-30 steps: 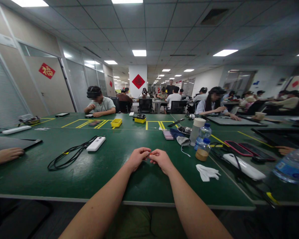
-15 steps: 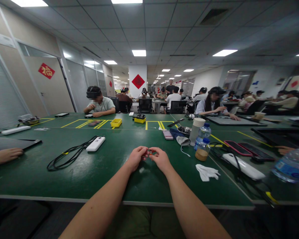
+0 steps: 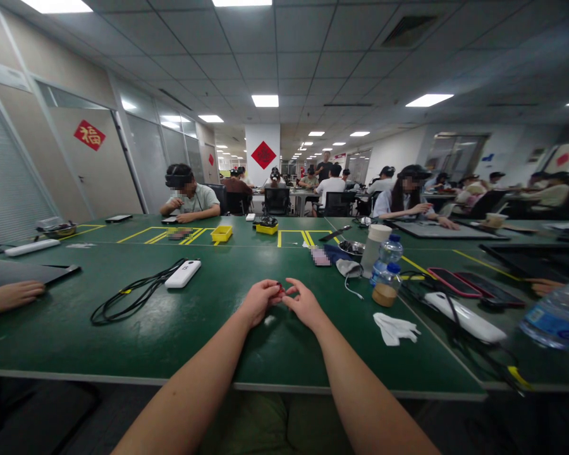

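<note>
Both my hands meet over the middle of the green table (image 3: 180,328), fingertips together. My left hand (image 3: 260,299) is curled and pinches a small red object (image 3: 281,290). My right hand (image 3: 304,303) touches the same object from the right with pinched fingers. The object is too small to name. A small pale speck (image 3: 268,321) lies on the table just under my hands.
A white power bank (image 3: 183,273) with a black cable (image 3: 133,297) lies to the left. Bottles (image 3: 385,272), a white glove (image 3: 394,328), phones (image 3: 455,282) and a white device (image 3: 464,318) are on the right. Other people's hands rest at both table edges; several people sit across.
My hands have stayed together in the same spot. The red object showed more between my fingers half a second ago; my fingers have shifted slightly around it.
</note>
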`<state>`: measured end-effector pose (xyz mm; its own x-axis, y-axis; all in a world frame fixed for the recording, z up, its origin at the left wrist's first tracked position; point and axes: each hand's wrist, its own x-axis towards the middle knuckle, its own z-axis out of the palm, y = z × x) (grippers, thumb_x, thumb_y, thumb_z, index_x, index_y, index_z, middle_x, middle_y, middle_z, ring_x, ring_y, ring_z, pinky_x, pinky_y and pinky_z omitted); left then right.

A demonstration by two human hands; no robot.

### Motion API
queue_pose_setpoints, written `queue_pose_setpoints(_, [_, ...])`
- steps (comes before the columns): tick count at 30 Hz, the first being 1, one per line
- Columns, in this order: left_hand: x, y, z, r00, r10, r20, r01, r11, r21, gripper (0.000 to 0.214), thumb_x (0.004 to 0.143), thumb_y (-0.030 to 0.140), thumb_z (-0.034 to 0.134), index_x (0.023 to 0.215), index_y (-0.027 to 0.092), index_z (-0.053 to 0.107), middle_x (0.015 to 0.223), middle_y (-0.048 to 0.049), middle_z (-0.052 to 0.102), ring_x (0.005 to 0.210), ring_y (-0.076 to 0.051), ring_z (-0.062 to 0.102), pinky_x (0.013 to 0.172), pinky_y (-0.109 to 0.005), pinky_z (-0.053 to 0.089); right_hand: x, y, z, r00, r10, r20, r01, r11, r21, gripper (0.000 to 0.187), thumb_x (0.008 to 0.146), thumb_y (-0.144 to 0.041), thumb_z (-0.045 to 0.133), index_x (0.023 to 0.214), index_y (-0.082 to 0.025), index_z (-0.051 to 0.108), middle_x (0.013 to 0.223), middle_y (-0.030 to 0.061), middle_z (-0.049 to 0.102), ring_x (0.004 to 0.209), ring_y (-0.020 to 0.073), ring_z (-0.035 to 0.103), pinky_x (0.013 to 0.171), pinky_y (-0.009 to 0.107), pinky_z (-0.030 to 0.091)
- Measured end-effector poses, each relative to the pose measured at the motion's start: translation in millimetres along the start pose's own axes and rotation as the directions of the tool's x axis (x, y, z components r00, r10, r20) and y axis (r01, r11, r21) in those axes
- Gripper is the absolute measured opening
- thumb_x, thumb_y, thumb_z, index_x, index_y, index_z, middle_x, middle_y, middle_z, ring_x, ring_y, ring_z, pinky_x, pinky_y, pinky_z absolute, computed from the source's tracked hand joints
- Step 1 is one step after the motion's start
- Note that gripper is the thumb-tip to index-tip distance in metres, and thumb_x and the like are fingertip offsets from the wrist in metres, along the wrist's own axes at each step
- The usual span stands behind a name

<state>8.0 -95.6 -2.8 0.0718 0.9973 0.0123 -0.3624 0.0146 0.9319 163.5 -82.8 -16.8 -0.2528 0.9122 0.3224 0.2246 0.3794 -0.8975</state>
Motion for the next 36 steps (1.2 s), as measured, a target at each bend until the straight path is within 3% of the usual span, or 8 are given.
queue_pose_setpoints(9, [0, 1, -2.2, 1.0, 0.002, -0.021, -0.003, 0.999, -0.045, 0.021, 0.068, 0.013, 0.065, 0.088, 0.015, 0.056, 0.082, -0.0061, 0.064, 0.057, -0.007, 0.057, 0.047, -0.016, 0.041, -1, -4, -1, 0.998, 0.004, 0.058, -0.003, 1.0, -0.016, 0.036, 0.073, -0.029, 0.06, 0.108, -0.019, 0.058, 0.086, 0.0014, 0.061, 0.05, 0.0088, 0.055, 0.053, 0.025, 0.045])
queue_pose_setpoints(16, [2, 0, -1.5, 0.999, 0.045, -0.024, -0.047, 0.996, -0.082, 0.028, 0.058, -0.002, 0.057, 0.082, 0.013, 0.058, 0.081, -0.0063, 0.064, 0.071, -0.012, 0.062, 0.06, -0.019, 0.048, 0, -4, -2, 0.999, 0.012, 0.049, -0.011, 1.0, -0.009, 0.034, 0.074, -0.029, 0.059, 0.106, -0.018, 0.058, 0.085, 0.0013, 0.062, 0.05, 0.0087, 0.055, 0.052, 0.024, 0.045])
queue_pose_setpoints(24, [6, 2, -4.4, 0.995, -0.015, -0.095, -0.009, 0.97, -0.242, 0.021, 0.065, -0.002, 0.054, 0.08, 0.012, 0.055, 0.087, -0.0095, 0.064, 0.074, -0.013, 0.064, 0.069, -0.025, 0.052, 2, 0, 0, 0.999, 0.004, 0.05, -0.004, 1.0, -0.005, 0.032, 0.074, -0.029, 0.058, 0.104, -0.017, 0.058, 0.084, 0.0012, 0.062, 0.049, 0.0086, 0.056, 0.052, 0.023, 0.044])
queue_pose_setpoints(27, [10, 3, -11.2, 0.985, -0.025, -0.17, -0.004, 0.985, -0.172, 0.018, 0.073, 0.012, 0.057, 0.09, 0.015, 0.055, 0.083, -0.0063, 0.063, 0.058, -0.009, 0.057, 0.052, -0.02, 0.046, 1, -1, -1, 0.999, 0.015, 0.05, -0.015, 1.0, -0.007, 0.032, 0.074, -0.03, 0.058, 0.104, -0.018, 0.059, 0.083, 0.0009, 0.062, 0.049, 0.0085, 0.056, 0.052, 0.023, 0.044])
queue_pose_setpoints(30, [16, 8, -27.0, 0.951, 0.092, -0.296, -0.051, 0.989, 0.142, 0.018, 0.078, 0.021, 0.053, 0.096, 0.016, 0.055, 0.075, -0.0025, 0.059, 0.049, -0.007, 0.048, 0.046, -0.019, 0.039, 1, -1, -1, 0.998, 0.035, 0.057, -0.035, 0.999, -0.003, 0.032, 0.074, -0.03, 0.058, 0.104, -0.018, 0.059, 0.081, 0.0005, 0.061, 0.049, 0.0086, 0.056, 0.053, 0.023, 0.044])
queue_pose_setpoints(32, [19, 12, -40.2, 0.913, 0.261, -0.313, -0.058, 0.843, 0.534, 0.017, 0.075, 0.016, 0.054, 0.091, 0.016, 0.058, 0.077, -0.003, 0.06, 0.058, -0.01, 0.052, 0.055, -0.021, 0.042, 0, -2, -1, 0.997, 0.045, 0.068, -0.045, 0.999, -0.003, 0.032, 0.073, -0.03, 0.059, 0.103, -0.018, 0.06, 0.081, 0.0008, 0.061, 0.049, 0.0087, 0.056, 0.053, 0.024, 0.044])
queue_pose_setpoints(34, [20, 16, -51.7, 0.914, 0.342, -0.219, -0.009, 0.557, 0.831, 0.012, 0.073, 0.01, 0.054, 0.082, 0.014, 0.061, 0.081, -0.006, 0.062, 0.075, -0.014, 0.057, 0.07, -0.025, 0.045, 0, -4, -1, 0.996, 0.055, 0.076, -0.054, 0.998, -0.01, 0.031, 0.073, -0.03, 0.059, 0.101, -0.017, 0.061, 0.082, 0.0016, 0.062, 0.05, 0.0086, 0.056, 0.053, 0.024, 0.044])
queue_pose_setpoints(36, [18, 19, -59.6, 0.928, 0.352, -0.12, 0.031, 0.248, 0.968, 0.012, 0.073, 0.011, 0.054, 0.079, 0.015, 0.063, 0.088, -0.008, 0.062, 0.085, -0.018, 0.057, 0.079, -0.029, 0.043, -1, -6, -1, 0.994, 0.065, 0.083, -0.063, 0.998, -0.025, 0.029, 0.073, -0.03, 0.059, 0.1, -0.017, 0.062, 0.082, 0.0022, 0.062, 0.051, 0.0086, 0.056, 0.054, 0.023, 0.045])
